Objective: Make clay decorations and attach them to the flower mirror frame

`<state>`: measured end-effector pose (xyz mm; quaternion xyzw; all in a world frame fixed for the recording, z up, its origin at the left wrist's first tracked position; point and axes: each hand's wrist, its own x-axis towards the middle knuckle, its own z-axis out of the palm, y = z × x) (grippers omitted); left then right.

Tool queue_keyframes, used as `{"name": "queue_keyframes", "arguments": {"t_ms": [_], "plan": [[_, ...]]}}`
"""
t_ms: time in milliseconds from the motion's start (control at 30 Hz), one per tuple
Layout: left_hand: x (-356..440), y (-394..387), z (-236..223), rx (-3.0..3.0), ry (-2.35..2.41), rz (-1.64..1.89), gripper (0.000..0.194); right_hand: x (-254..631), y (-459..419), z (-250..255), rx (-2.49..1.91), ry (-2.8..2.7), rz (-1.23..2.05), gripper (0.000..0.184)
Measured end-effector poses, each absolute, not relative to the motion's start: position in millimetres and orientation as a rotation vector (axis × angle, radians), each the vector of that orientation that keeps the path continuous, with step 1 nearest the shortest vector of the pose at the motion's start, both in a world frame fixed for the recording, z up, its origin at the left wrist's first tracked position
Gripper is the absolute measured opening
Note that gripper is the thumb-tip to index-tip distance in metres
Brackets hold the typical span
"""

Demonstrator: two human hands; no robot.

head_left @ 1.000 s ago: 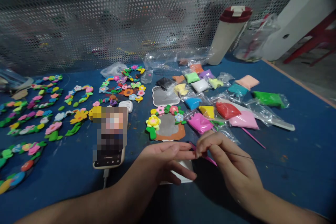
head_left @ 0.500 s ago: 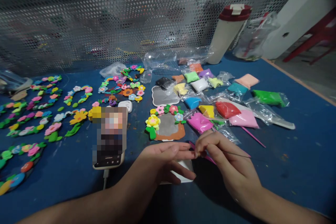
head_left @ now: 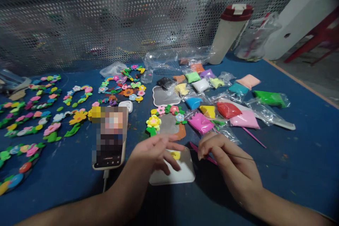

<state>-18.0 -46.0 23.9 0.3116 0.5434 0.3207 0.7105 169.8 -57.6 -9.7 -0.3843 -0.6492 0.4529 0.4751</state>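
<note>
My left hand [head_left: 156,155] hovers over a white rectangular board [head_left: 172,176], its fingers stretched and spread. On the board, partly behind those fingers, lies a small yellow clay piece [head_left: 175,155]. My right hand [head_left: 230,162] is closed in a pinch around a thin dark needle-like tool [head_left: 242,158], whose shaft sticks out to the right; its tip is hidden. Beneath the right fingers a pink tool [head_left: 212,160] rests on the blue table. Just beyond my left hand is a mirror frame [head_left: 181,132] decorated with clay flowers, its lower edge partly covered.
Bags of coloured clay, including a magenta one [head_left: 201,123] and a red one [head_left: 229,110], spread across the right. A phone [head_left: 112,141] with a cable lies left, beside several flower-decorated frames [head_left: 128,93]. A tumbler [head_left: 233,35] stands at the back against perforated metal [head_left: 106,17].
My left hand has moved left, away from my right hand, uncovering more of the white board and the yellow piece. My right hand stays nearly in place, still pinching the thin tool.
</note>
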Motion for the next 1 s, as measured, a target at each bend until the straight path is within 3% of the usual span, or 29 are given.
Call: {"name": "queue_keyframes", "arguments": {"t_ms": [167, 467, 1000], "plan": [[-34.6, -46.7, 21.8, 1.108, 1.443, 0.969, 0.025, 167.4, -58.9, -18.5, -0.942, -1.667, 1.264, 0.024], [-56.4, -57.5, -0.2, 1.682, 1.512, 0.831, 0.024, 162.8, -61.0, -25.9, -1.022, -1.782, 1.336, 0.022], [-57.1, -53.9, -1.3, 1.737, 1.445, 0.739, 0.024, 161.8, -59.3, -25.4, -1.082, -1.868, 1.313, 0.022]]}}
